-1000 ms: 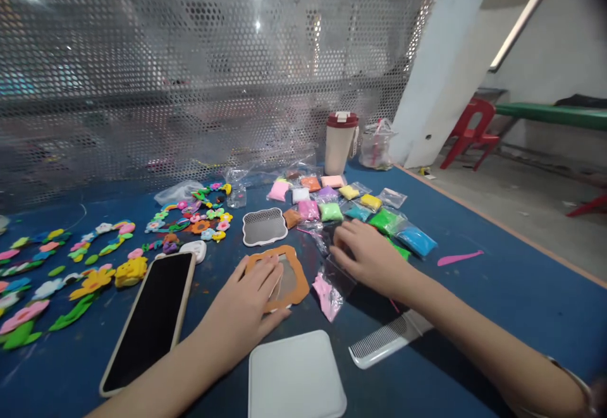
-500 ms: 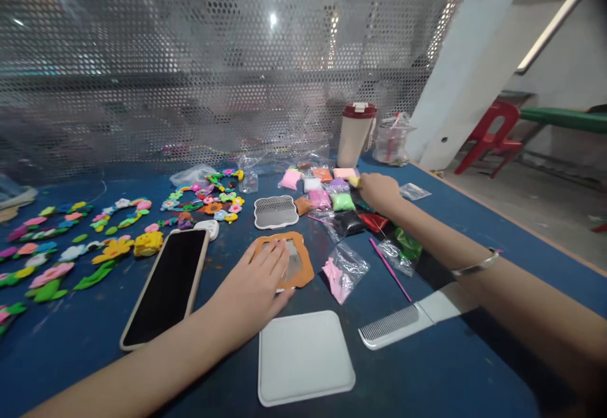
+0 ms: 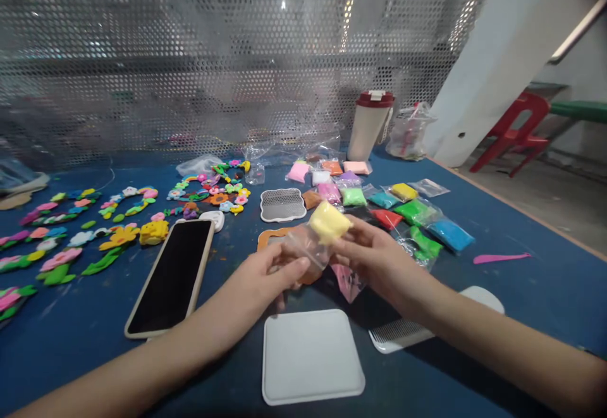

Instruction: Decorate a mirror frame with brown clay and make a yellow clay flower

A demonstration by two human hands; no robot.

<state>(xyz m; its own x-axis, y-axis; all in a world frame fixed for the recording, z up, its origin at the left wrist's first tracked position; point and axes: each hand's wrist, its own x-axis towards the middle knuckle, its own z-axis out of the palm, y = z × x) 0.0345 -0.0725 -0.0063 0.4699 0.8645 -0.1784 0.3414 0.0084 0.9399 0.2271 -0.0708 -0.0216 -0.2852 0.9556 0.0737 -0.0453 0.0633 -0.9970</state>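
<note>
A packet of pale yellow clay [image 3: 329, 221] is held up between my two hands over the table. My left hand [image 3: 263, 279] pinches the loose clear end of the bag, and my right hand [image 3: 379, 257] grips it by the side near the clay. Partly hidden behind them lies a small mirror with a wavy orange clay border [image 3: 268, 238]. A pink clay piece in a clear bag [image 3: 349, 282] rests just below my right hand. Nearer to me is a white rectangular board [image 3: 313, 358]. A white comb [image 3: 398, 336] lies partly under my right forearm.
Several bagged clays, such as a blue packet [image 3: 451, 233], spread across the back right. A pink tool [image 3: 501, 258] lies farther right. On the left are a phone [image 3: 173, 279] and clay flower pieces [image 3: 118, 236]. A tumbler [image 3: 370, 127] stands near the mesh panel [image 3: 190, 45].
My right hand has come back from the clay packets with the pale yellow one. My left hand has left the orange-bordered mirror and taken the bag's end. The pink tool now lies farther right.
</note>
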